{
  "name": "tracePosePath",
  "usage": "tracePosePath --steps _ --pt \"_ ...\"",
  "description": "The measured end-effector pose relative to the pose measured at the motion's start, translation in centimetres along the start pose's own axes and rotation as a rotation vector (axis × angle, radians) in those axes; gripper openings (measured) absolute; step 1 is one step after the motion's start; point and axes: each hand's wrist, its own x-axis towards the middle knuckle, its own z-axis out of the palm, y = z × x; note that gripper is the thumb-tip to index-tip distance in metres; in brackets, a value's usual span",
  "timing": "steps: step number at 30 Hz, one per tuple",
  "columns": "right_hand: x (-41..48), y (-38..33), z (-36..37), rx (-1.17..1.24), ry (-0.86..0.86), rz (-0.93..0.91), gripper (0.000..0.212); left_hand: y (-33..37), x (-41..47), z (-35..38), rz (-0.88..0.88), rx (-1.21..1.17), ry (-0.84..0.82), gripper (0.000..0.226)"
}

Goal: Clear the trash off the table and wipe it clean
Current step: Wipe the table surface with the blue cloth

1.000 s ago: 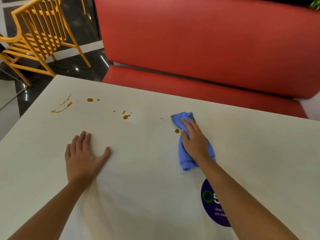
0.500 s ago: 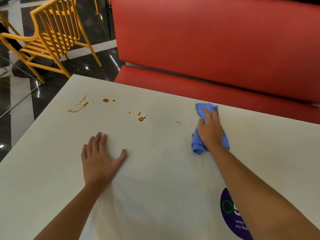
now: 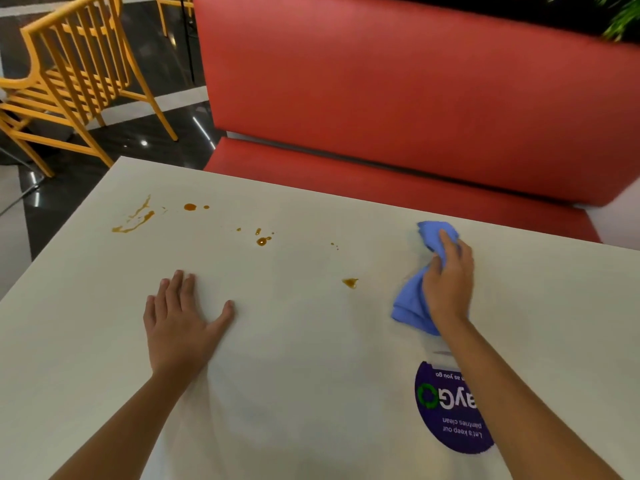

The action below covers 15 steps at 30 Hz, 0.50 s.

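Note:
A white table point(image 3: 311, 358) carries brown sauce stains: a smear point(image 3: 135, 220) at the far left, drops point(image 3: 261, 239) in the middle and one spot point(image 3: 350, 282) near the cloth. My right hand point(image 3: 448, 282) presses on a crumpled blue cloth point(image 3: 410, 299) at the right of the table, fingers curled over its top. Flat on the table, my left hand point(image 3: 180, 317) rests with fingers spread, below the drops.
A round purple sticker point(image 3: 446, 410) lies on the table under my right forearm. A red bench seat point(image 3: 398, 98) runs along the table's far edge. A yellow slatted chair point(image 3: 69, 74) stands on the dark floor at the upper left.
My right hand has slid the blue cloth to the right, away from the brown spot, which now lies uncovered. My left hand has stayed flat in place.

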Motion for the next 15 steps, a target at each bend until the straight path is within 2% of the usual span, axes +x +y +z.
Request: tracePosePath --steps 6,9,15 --pt "-0.2 4.8 -1.5 -0.216 -0.114 0.169 0.046 0.1 -0.1 0.0 0.007 0.007 0.001 0.099" --pt "-0.7 3.2 0.7 -0.237 -0.077 0.184 0.045 0.1 0.0 0.1 0.008 0.013 0.005 0.099" --pt "-2.1 -2.4 5.7 -0.263 -0.160 0.063 0.047 0.2 0.0 0.1 0.004 0.007 0.000 0.099"
